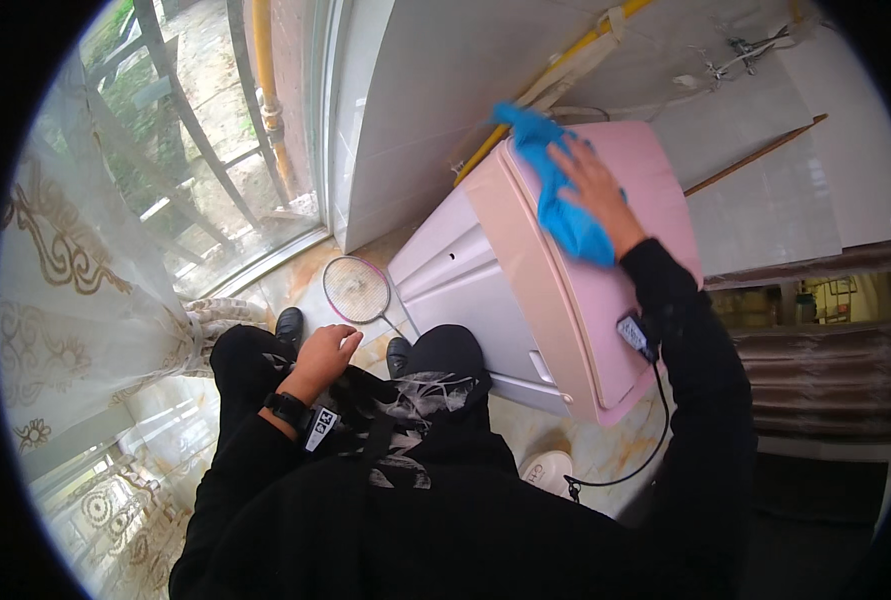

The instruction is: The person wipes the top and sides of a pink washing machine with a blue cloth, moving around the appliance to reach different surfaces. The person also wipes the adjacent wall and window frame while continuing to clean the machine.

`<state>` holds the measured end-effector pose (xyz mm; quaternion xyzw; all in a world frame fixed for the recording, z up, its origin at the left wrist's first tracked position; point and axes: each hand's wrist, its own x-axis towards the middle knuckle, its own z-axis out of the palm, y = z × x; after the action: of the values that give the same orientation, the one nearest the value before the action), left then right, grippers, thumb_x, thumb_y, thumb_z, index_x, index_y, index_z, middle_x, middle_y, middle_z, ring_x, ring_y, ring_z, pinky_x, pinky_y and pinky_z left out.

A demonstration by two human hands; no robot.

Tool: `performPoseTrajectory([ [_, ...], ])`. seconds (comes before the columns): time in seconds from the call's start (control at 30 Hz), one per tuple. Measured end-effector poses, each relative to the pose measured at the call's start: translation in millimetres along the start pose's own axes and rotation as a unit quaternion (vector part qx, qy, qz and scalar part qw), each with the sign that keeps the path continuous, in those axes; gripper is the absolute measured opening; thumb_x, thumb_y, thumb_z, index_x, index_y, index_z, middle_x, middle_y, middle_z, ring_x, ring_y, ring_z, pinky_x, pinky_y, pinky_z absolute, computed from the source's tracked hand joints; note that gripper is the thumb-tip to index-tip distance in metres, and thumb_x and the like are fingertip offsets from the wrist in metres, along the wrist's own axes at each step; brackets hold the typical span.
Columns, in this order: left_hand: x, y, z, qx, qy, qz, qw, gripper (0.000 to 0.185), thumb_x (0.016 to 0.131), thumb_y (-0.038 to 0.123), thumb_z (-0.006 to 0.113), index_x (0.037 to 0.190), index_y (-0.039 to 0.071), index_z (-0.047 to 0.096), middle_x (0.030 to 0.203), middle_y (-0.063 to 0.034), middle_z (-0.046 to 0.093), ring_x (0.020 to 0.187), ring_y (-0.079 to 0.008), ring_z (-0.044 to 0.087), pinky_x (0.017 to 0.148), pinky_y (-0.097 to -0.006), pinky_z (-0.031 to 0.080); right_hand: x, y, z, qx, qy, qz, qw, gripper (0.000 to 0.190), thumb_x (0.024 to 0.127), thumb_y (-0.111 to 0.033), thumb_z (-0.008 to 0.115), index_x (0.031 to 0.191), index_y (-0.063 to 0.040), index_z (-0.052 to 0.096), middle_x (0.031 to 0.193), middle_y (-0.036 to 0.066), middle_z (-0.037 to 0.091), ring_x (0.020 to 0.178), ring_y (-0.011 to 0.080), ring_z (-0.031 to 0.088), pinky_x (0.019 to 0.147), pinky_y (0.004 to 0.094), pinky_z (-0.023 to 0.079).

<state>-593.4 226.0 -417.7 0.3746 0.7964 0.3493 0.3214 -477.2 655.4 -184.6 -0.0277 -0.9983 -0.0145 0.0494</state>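
My right hand (pixel 594 187) lies spread over a blue cloth (pixel 576 229), pressing it to the pink top (pixel 633 300) of a plastic cabinet. The cloth is bunched under the palm, and its far end, blurred, reaches past the top's left edge. Below the top, the cabinet's pale lavender front (pixel 453 300) faces my legs. Nearer my body, my left hand (pixel 329 352) hovers above my lap with loosely bent fingers and nothing visible in it. It is apart from the cabinet.
A badminton racket (pixel 356 289) rests on the marble-patterned floor beside my shoes. Lace curtains (pixel 77 247) hang by the barred window at left. Behind the cabinet run a yellow pipe (pixel 483 154) and a thin wooden stick (pixel 760 154). A round pale container (pixel 549 471) sits near a dangling black cable (pixel 659 442).
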Motion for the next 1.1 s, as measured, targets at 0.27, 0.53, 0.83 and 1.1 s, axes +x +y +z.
performPoseTrajectory([
  [0.27,-2,6,-5,0.006,0.015,-0.022,1.000,0.038,0.094,0.035,0.055,0.103,0.002,0.071,0.100,-0.0200,0.070,0.099,-0.0379,0.063,0.087,-0.0448,0.049,-80,277,44,0.059,0.062,0.229,0.970,0.068,0.095,-0.037,0.054,0.154,-0.013,0.029,0.147,0.026,0.040,0.136,0.0410,0.039,0.114,0.0431,0.031],
  [0.53,-2,3,0,-0.002,0.013,0.007,1.000,0.037,0.094,0.035,0.056,0.102,0.002,0.071,0.096,-0.0208,0.070,0.094,-0.0394,0.064,0.083,-0.0454,0.051,-293,155,39,0.060,0.120,0.488,0.863,0.061,0.101,-0.027,0.047,0.156,-0.016,0.024,0.153,0.025,0.027,0.141,0.0382,0.029,0.116,0.0442,0.028],
  [0.83,-6,-6,7,0.030,-0.012,0.028,0.999,0.040,0.094,0.040,0.054,0.101,0.004,0.070,0.094,-0.0199,0.070,0.092,-0.0391,0.065,0.081,-0.0465,0.051,-236,-123,-5,0.066,0.074,0.368,0.925,0.052,0.103,-0.017,0.043,0.153,-0.011,0.031,0.158,0.023,0.022,0.146,0.0372,0.022,0.117,0.0458,0.024],
  [1.1,-22,-6,-6,0.029,-0.015,0.019,0.999,0.037,0.096,0.035,0.053,0.101,0.003,0.070,0.097,-0.0194,0.070,0.094,-0.0380,0.065,0.082,-0.0453,0.050,-86,-154,-7,-0.119,0.094,0.185,0.971,0.075,0.087,-0.028,0.066,0.150,-0.006,0.032,0.144,0.033,0.039,0.133,0.0468,0.038,0.111,0.0510,0.031],
])
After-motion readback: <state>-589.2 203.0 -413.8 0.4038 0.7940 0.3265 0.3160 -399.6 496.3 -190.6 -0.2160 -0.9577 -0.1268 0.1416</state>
